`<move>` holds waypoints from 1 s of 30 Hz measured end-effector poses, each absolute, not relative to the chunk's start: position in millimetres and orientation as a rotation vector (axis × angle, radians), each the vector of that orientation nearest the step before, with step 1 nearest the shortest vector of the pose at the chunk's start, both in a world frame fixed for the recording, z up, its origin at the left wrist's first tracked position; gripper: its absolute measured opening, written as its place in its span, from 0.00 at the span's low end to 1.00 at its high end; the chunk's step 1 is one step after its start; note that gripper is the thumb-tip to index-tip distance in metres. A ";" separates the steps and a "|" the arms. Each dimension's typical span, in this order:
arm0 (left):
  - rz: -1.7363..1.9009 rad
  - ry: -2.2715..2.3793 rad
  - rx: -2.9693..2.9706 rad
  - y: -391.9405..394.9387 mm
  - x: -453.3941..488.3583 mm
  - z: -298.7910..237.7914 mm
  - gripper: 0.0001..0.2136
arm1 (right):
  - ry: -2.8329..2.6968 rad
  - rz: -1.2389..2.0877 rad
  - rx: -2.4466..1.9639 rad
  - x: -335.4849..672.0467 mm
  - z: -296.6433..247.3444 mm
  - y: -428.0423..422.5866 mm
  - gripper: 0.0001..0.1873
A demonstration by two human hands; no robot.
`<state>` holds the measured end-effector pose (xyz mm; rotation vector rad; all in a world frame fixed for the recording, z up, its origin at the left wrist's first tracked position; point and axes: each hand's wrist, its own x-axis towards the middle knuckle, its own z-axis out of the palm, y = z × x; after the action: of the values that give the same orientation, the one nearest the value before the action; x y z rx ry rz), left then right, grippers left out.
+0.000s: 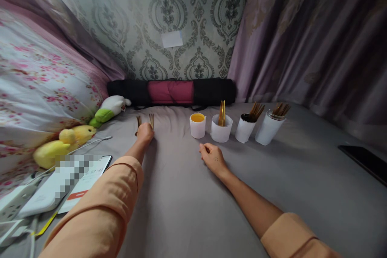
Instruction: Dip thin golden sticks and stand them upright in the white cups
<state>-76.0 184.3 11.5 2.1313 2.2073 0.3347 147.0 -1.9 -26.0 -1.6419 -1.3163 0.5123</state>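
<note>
My left hand (pixel 145 133) reaches forward over the grey bedsheet (pixel 187 193) and is closed on a small bunch of thin brown sticks (pixel 151 120) that poke up past its fingers. My right hand (pixel 213 156) rests on the sheet with its fingers curled, just in front of a row of white cups. The leftmost cup (pixel 197 125) has a yellow inside. The second cup (pixel 221 128) holds golden sticks. A third cup (pixel 245 127) and a fourth cup (pixel 268 127) hold brown sticks.
A black and pink rolled bag (pixel 171 92) lies against the patterned wall. Plush toys (pixel 65 140) and a floral pillow (pixel 36 84) sit at the left, with a phone (pixel 87 181) and chargers. A dark flat device (pixel 364 161) lies at the right near the curtain.
</note>
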 end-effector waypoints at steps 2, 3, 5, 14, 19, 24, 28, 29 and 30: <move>0.332 2.209 2.127 184.2 -75.9 11.7 0.15 | -1.315 0.515 -1.641 147.0 -25.9 -1.8 0.22; 0.331 2.211 2.123 184.1 -75.8 11.8 0.15 | -1.315 0.517 -1.641 147.0 -26.0 -1.7 0.22; 0.331 2.217 2.115 184.1 -75.6 12.2 0.15 | -1.315 0.520 -1.642 147.1 -26.2 -1.5 0.22; 0.340 2.223 2.055 189.4 -77.8 11.9 0.14 | -1.311 0.513 -1.643 146.7 -27.3 -1.1 0.22; 0.360 2.220 2.026 193.8 -80.4 9.9 0.14 | -1.325 0.509 -1.645 147.1 -26.2 -1.8 0.22; 0.384 2.225 1.999 197.0 -81.5 8.1 0.13 | -1.341 0.489 -1.635 147.7 -27.0 -1.4 0.22; 0.411 2.204 2.009 200.6 -84.1 5.3 0.13 | -1.335 0.492 -1.644 147.8 -27.3 -1.2 0.22; 0.424 2.185 2.030 201.6 -85.0 4.6 0.12 | -1.333 0.496 -1.645 147.9 -27.2 -1.2 0.22; 0.440 2.158 2.058 202.7 -86.0 3.9 0.12 | -1.332 0.500 -1.647 148.0 -27.2 -1.2 0.22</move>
<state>-86.0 202.7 3.9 2.0584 2.1580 0.4401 148.0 -1.2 -27.2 -1.6465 -1.3316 0.5000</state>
